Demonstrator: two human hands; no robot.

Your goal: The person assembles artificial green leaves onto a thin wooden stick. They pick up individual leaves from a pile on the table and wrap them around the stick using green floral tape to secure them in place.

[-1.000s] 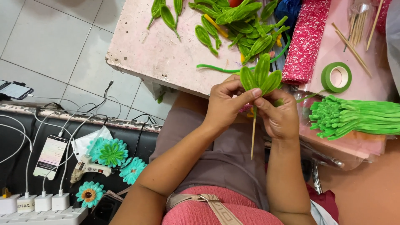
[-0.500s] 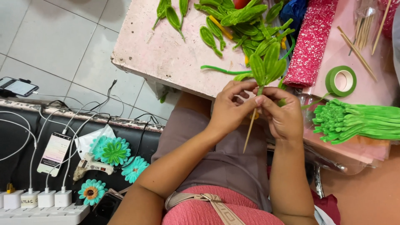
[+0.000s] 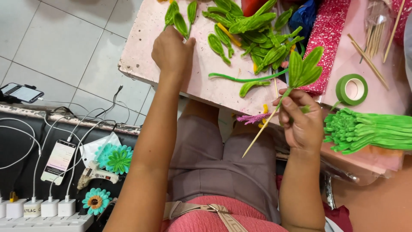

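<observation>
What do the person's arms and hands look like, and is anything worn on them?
Both arms are bare from elbow to wrist: no sleeves, gloves, watch or bracelets show. The left hand and right hand are bare too, with no rings that I can see. The nails look short and unpainted, as far as they show.

Left hand (image 3: 171, 49) stretched forward, fingers seemingly curled, right hand (image 3: 302, 118) raised, fingers pinched shut

A pale pink table (image 3: 201, 73) carries the craft goods. Loose green chenille leaves (image 3: 253, 32) pile at its twelve o'clock; a green floral-tape roll (image 3: 352, 89) and wooden skewers (image 3: 370, 62) lie toward three o'clock, and a bundle of green stems (image 3: 369, 131) at four.
</observation>
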